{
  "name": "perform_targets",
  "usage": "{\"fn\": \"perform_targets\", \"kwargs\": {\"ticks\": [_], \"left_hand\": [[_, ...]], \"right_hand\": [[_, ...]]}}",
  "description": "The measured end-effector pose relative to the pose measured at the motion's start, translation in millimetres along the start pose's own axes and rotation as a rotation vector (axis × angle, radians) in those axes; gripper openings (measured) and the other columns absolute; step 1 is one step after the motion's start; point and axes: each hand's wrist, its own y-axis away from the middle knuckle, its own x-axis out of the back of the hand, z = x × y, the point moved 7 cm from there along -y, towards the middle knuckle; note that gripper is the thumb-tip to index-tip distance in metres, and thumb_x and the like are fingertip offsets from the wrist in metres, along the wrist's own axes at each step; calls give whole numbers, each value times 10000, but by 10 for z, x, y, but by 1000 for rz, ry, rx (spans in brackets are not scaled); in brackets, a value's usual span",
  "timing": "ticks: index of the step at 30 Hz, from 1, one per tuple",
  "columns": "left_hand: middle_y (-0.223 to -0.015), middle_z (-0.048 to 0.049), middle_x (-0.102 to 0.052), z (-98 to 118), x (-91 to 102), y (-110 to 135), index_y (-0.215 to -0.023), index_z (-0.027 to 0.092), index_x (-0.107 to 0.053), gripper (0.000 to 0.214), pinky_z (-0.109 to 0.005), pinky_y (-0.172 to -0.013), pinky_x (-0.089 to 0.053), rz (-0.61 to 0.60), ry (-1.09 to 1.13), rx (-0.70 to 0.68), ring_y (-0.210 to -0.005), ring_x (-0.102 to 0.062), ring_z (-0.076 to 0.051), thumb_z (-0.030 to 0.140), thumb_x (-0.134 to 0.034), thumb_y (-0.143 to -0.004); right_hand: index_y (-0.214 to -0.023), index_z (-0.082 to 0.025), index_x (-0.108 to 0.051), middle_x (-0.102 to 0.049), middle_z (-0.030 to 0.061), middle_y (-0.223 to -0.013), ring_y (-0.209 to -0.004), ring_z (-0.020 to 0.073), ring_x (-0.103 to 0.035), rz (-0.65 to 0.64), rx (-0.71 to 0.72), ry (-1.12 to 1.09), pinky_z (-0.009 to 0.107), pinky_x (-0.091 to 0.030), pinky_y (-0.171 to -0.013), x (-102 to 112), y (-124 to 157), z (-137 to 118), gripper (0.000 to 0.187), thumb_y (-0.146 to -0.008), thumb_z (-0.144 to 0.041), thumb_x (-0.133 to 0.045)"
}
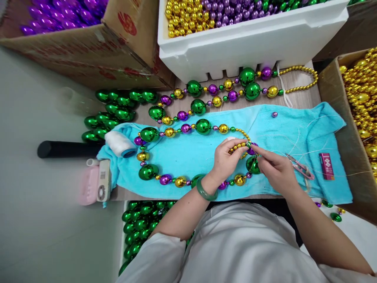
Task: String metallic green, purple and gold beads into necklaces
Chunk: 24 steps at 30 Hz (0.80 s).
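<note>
A bead necklace [203,126] of green, purple and gold balls lies in a loop on a turquoise towel [182,151]. My left hand [225,157], with a green bangle [207,189] at the wrist, pinches the necklace where small gold beads meet a small green one. My right hand [275,167] is closed at the same spot, its fingertips at a purple bead [252,149] and thread. Just below them hangs or rests a large green bead [253,164], partly behind the right fingers. Thin thread trails right across the towel.
Pink-handled scissors [303,168], a small magenta packet [326,166], a loose purple bead [274,114] and a thread spool [120,144] lie on the towel. Another necklace [198,106] lies behind. A foam box [250,43] and cardboard boxes [138,43] of beads stand around.
</note>
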Motion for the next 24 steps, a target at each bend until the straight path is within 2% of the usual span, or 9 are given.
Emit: {"fn": "perform_targets", "kwargs": {"ticks": [3, 6, 12, 15, 19, 24], "left_hand": [[-901, -38, -721, -30, -9, 4, -924, 200, -749, 145, -299, -818, -532, 1, 21, 27, -863, -652, -150, 185, -696, -789], [-926, -41, -717, -70, -16, 15, -954, 205, -747, 165, -312, -839, -532, 6, 35, 48, -888, -659, -156, 214, -694, -799], [-968, -47, -721, -108, -9, 32, -980, 208, -742, 177, -323, -869, -539, 24, 21, 57, -924, -667, -163, 231, -677, -817], [-966, -46, -724, -66, 4, 36, -987, 206, -742, 181, -309, -859, -542, 43, -21, 13, -917, -665, -157, 221, -678, -818], [-959, -46, -730, -19, 8, 39, -994, 204, -741, 187, -293, -839, -543, 53, -71, -31, -909, -664, -152, 220, -687, -816], [-970, -45, -733, -12, -3, 48, -1000, 210, -738, 185, -295, -837, -544, 39, -104, -43, -909, -666, -152, 224, -679, -826]], "right_hand": [[-1226, -126, -668, -429, -52, -530, -483, 75, -341, -9, -56, -173, 221, -305, -467, -36, -22, 59, 436, -833, -250, -525], [-1237, -124, -660, -401, -60, -515, -474, 73, -335, -30, -75, -194, 219, -296, -461, -34, -41, 70, 445, -831, -253, -530], [-1243, -202, -670, -475, -44, -556, -475, 69, -323, -43, -37, 126, 217, -278, -464, 76, -35, 23, 439, -831, -223, -518], [-1242, -183, -673, -469, -46, -522, -446, 65, -322, -59, -7, 245, 215, -265, -455, 95, -4, -66, 447, -832, -212, -497], [-1230, -167, -681, -456, -49, -482, -413, 64, -315, -89, 13, 316, 215, -249, -442, 76, 34, -163, 459, -819, -195, -479], [-1215, -180, -692, -442, -46, -480, -415, 70, -323, -57, 29, 352, 217, -262, -441, 88, 29, -180, 448, -823, -204, -478]]}}
